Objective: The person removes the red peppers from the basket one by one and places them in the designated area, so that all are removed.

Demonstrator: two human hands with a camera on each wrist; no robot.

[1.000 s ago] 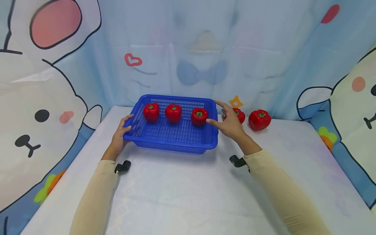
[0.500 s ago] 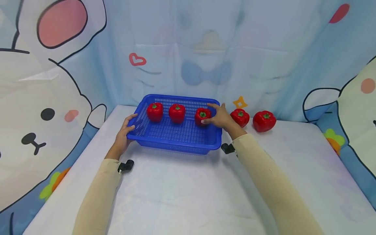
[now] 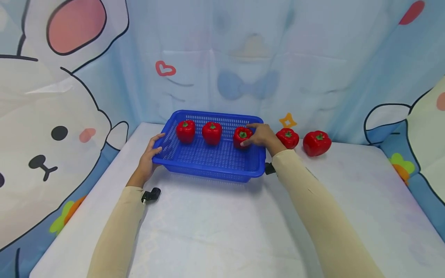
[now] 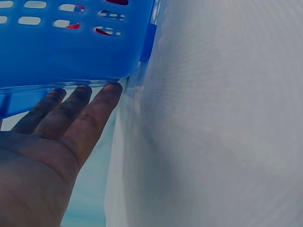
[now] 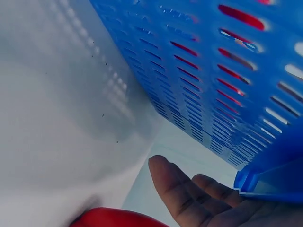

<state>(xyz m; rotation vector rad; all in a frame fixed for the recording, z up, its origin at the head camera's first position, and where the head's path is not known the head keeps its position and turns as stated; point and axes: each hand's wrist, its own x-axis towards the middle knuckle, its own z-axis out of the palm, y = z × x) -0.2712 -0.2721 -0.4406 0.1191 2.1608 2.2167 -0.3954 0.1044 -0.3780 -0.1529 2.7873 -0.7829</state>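
The rightmost red bell pepper [image 3: 240, 138] in the blue plastic basket [image 3: 208, 168] sat with the right hand [image 3: 263, 136] around its right side, thumb and forefinger parted; couldn't tell if they pinched it. Left hand [image 3: 147, 156] had straight fingers touching the basket's left end. Two peppers [image 3: 212, 133] sat further left inside, two loose ones [image 3: 317, 143] on the table [image 3: 208, 231], far right. I'd call it the gripping step, next needing a sure pinch.
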